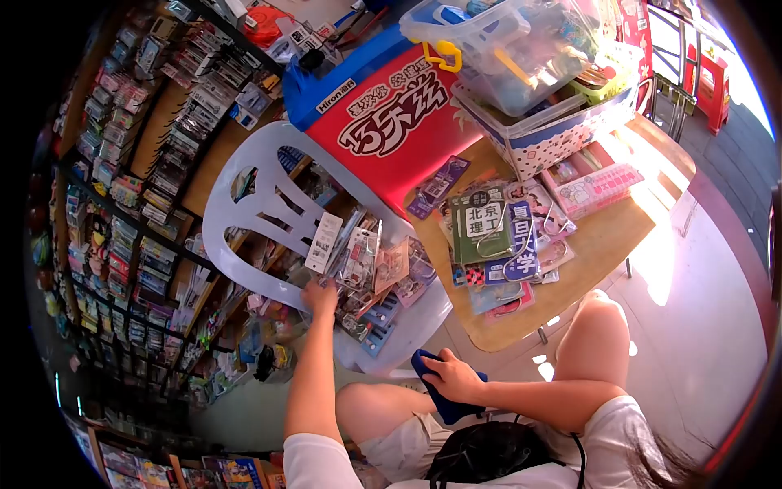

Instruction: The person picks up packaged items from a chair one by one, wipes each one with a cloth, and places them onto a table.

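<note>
My left hand (320, 297) reaches onto the pale chair (224, 224), at the near edge of a pile of packaged goods (358, 257). Its fingers look bunched together; what is between them is too small to make out. A white card with a printed code (324, 242) lies just beyond the fingertips. Over my lap, my right hand (456, 377) is closed around a dark blue cloth (446, 405). Right of the chair, a wooden table (489, 330) bears packets in clear sleeves, among them a green one (482, 224) and a blue one (521, 240).
A red and blue box (399, 106) stands behind the chair. Clear plastic bins (521, 57) are stacked on a dotted box (562, 134) at the table's back. A pink box (599, 187) lies before them. Racks of hanging goods (122, 212) line the left side.
</note>
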